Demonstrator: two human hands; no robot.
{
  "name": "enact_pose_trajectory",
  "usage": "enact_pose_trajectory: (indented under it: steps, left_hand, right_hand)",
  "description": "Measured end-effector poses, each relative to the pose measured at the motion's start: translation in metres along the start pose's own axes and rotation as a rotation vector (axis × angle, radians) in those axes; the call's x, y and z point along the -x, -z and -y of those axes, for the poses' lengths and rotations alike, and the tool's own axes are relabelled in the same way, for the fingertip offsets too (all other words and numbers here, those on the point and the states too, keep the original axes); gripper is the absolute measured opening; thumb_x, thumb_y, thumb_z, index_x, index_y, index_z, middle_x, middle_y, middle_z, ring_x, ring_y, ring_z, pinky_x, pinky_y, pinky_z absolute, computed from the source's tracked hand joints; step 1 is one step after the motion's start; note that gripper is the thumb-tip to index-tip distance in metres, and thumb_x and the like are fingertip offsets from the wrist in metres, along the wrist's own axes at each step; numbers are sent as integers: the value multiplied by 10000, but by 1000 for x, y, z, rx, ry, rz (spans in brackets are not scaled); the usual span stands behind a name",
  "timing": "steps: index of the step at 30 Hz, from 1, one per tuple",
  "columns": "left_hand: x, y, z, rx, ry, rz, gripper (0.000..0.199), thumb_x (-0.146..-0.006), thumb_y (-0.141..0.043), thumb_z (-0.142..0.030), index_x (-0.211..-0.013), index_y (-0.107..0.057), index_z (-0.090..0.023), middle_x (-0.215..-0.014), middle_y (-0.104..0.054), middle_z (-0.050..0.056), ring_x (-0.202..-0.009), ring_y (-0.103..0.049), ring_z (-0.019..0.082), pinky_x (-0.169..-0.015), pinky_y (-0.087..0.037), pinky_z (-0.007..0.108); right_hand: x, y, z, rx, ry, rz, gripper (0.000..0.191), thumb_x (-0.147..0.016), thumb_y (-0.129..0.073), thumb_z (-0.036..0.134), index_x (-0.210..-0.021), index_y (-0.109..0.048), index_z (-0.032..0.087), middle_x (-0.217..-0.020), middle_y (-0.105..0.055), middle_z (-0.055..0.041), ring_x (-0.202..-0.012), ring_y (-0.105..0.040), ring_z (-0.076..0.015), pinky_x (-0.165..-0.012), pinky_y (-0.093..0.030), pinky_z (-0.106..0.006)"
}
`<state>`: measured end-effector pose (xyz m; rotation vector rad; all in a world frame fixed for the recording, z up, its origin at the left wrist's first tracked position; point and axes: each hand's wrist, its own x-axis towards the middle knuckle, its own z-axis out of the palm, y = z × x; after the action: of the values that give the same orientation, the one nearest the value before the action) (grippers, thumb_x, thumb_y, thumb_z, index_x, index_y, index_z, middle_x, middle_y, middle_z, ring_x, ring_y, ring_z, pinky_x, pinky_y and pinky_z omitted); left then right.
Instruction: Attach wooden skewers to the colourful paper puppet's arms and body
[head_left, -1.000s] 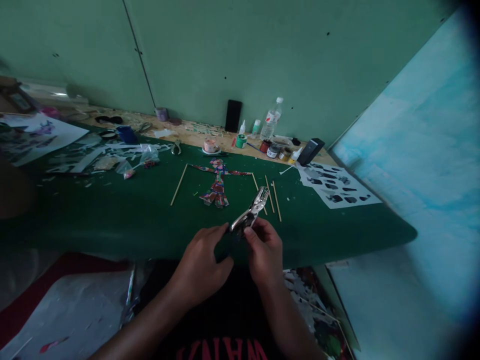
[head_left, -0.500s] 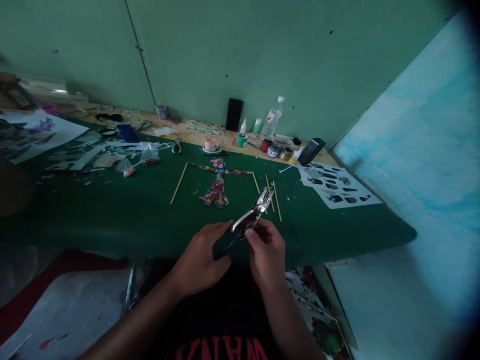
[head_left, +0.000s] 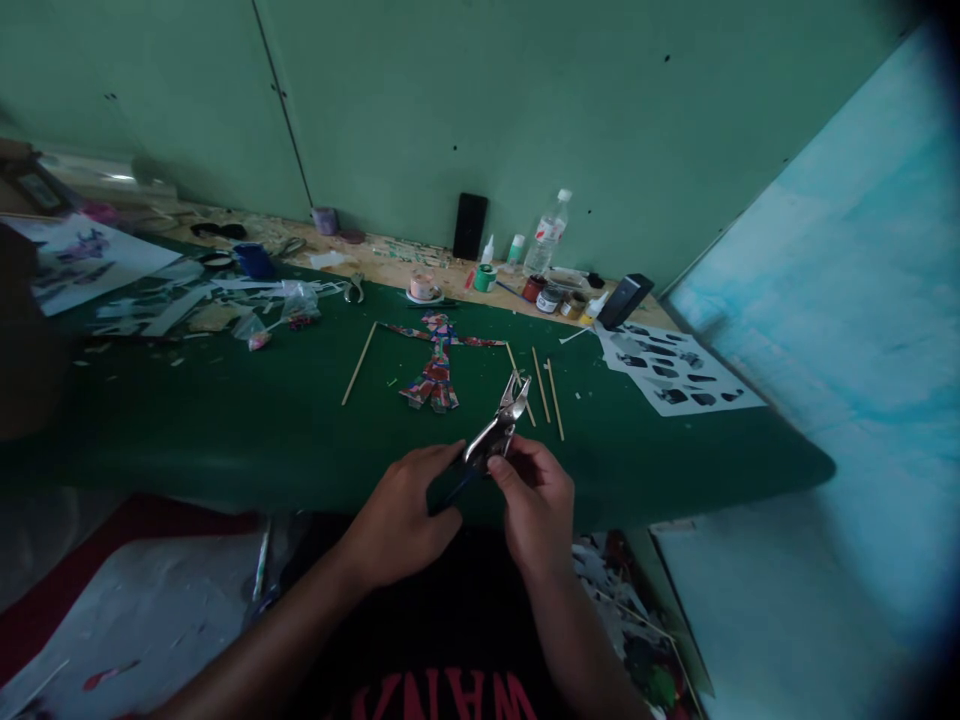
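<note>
Silver-jawed pliers (head_left: 495,432) with dark handles are held between my hands above the table's front edge, jaws pointing up and away. My left hand (head_left: 409,515) is closed around the handles. My right hand (head_left: 536,500) pinches the tool near its pivot, with the thumb on it. Beyond the pliers a colourful patterned paper figure (head_left: 437,365) lies flat with both arms spread. One thin wooden stick (head_left: 360,364) meets its left arm end, and another (head_left: 522,385) meets the right one. Two more sticks (head_left: 541,385) (head_left: 555,400) lie to the right.
Paint jars (head_left: 550,299), a water bottle (head_left: 547,236) and a black phone (head_left: 470,227) stand along the back. Paper scraps (head_left: 169,312) and small plastic bags (head_left: 300,301) lie at left, a printed sheet (head_left: 675,370) at right. A dark blurred shape is at the far left edge.
The pliers' jaws have swung slightly left and toward me. My right hand has shifted a little right, while my left hand stays on the handles.
</note>
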<state>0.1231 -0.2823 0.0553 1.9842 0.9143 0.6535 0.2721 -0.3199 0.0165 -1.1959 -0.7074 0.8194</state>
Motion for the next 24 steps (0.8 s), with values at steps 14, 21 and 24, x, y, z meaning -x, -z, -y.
enact_pose_trajectory:
  steps: [14,21,24]
  left_hand:
    - [1,-4,-2,7,87,-33,460,-649,-488,-92,-1075,-631,-192,-993,-653,42,-907,-597,205,-862,-444,309]
    - [2,-10,-1,4,131,-45,515,-665,-488,-100,-1157,-614,-181,-1064,-659,61,-984,-601,219,-895,-443,326]
    - [2,-11,-1,-3,149,-46,544,-674,-494,-109,-1203,-599,-175,-1100,-653,70,-1015,-594,225,-913,-437,333]
  right_hand:
    - [0,1,4,181,36,-26,247,-725,-733,308,-950,-709,208,-926,-735,-39,-818,-675,-197,-752,-546,-344]
    - [1,-1,-1,168,9,-68,259,-743,-720,296,-985,-711,203,-944,-739,-44,-844,-674,-198,-785,-535,-349]
    - [1,-2,-2,172,8,-73,273,-748,-715,302,-1001,-712,201,-956,-737,-46,-863,-674,-200,-802,-531,-353]
